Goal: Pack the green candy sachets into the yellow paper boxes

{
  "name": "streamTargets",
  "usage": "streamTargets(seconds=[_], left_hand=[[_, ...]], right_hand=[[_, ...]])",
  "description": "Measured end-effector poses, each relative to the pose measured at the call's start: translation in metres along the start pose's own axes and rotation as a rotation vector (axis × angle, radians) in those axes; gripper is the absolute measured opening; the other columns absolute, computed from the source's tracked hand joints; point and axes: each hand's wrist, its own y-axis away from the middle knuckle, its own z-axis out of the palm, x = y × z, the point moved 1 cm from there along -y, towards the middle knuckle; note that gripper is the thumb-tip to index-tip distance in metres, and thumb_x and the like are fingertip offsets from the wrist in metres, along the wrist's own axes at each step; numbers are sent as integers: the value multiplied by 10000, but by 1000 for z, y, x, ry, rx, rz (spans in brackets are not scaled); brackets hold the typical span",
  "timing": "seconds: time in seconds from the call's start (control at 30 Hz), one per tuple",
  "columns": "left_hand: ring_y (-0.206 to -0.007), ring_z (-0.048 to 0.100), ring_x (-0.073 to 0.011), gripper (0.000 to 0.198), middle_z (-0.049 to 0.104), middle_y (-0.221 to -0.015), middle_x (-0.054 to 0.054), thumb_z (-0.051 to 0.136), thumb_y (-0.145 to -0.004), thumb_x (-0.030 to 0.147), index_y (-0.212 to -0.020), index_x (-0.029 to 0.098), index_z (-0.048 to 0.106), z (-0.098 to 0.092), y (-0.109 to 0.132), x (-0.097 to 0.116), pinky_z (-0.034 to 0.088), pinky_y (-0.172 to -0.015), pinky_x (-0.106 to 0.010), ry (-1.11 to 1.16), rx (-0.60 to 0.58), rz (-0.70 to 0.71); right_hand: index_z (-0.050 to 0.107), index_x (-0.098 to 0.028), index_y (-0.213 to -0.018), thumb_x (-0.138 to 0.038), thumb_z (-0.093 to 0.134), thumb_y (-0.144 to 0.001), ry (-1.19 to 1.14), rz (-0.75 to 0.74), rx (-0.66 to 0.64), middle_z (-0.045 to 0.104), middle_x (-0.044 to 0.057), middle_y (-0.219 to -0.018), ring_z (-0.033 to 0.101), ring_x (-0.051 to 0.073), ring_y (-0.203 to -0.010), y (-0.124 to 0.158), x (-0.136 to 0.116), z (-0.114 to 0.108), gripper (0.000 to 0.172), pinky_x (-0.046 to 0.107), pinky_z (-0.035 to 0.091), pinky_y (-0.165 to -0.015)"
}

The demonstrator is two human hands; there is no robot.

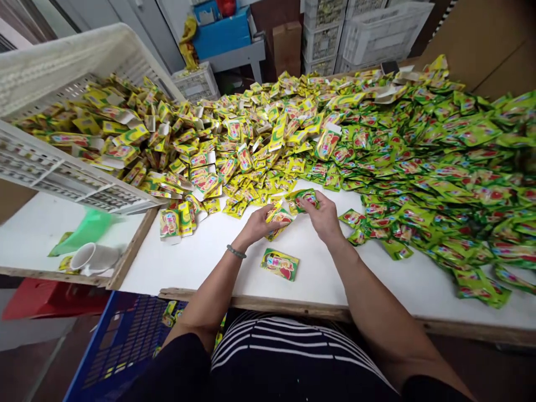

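Observation:
My left hand (262, 224) is closed around a small yellow carton (280, 219) with a printed front. In my right hand (323, 216) a green printed sachet (305, 199) is pinched, its left end close to the carton's upper end. Whether the sachet is inside the carton's mouth I cannot tell. A flat green and yellow box (280, 264) printed "TWINS" lies on the white table (322, 282) below my hands. Loose green sachets (419, 184) are heaped to the right, and yellow cartons (251, 145) are piled beyond my hands.
A tipped white plastic crate (79, 167) spills yellow cartons at the left. Near it are a white mug (94, 257) and a green plastic piece (90, 231). A blue basket (111, 340) sits below the table edge. White crates (322, 42) are stacked at the back.

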Motion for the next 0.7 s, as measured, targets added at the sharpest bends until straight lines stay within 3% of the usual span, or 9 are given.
streamTargets(seconds=[0.13,0.3,0.53,0.7], left_hand=[[-813,607,-163,453,690,-932,-48,782,-660,424,-989,139,657,8,6,4,465,-758,-261,96,14,-5],[-888,619,-185,452,698,-996,-62,763,-685,440,-1011,138,686,11,7,-1,470,-815,-280,123,-23,-11],[-865,627,-179,483,700,-988,-62,812,-626,398,-1018,141,697,15,4,0,478,-796,-276,199,-55,-11],[-751,626,-148,517,702,-869,-39,832,-592,401,-1017,141,697,18,6,3,488,-747,-280,362,-61,-63]], right_hand=[[569,-201,-736,-485,604,-746,142,10,-106,574,-13,-659,499,151,-632,1,-7,-3,286,296,409,-643],[621,-201,-668,-521,607,-724,240,-104,-218,592,21,-742,534,175,-707,-1,-4,-4,326,310,422,-685],[657,-186,-799,-528,710,-635,100,72,-11,635,8,-711,514,151,-627,1,4,1,383,283,415,-592],[654,-187,-750,-564,691,-662,161,49,34,595,-11,-654,468,131,-590,6,0,6,389,283,398,-589]])
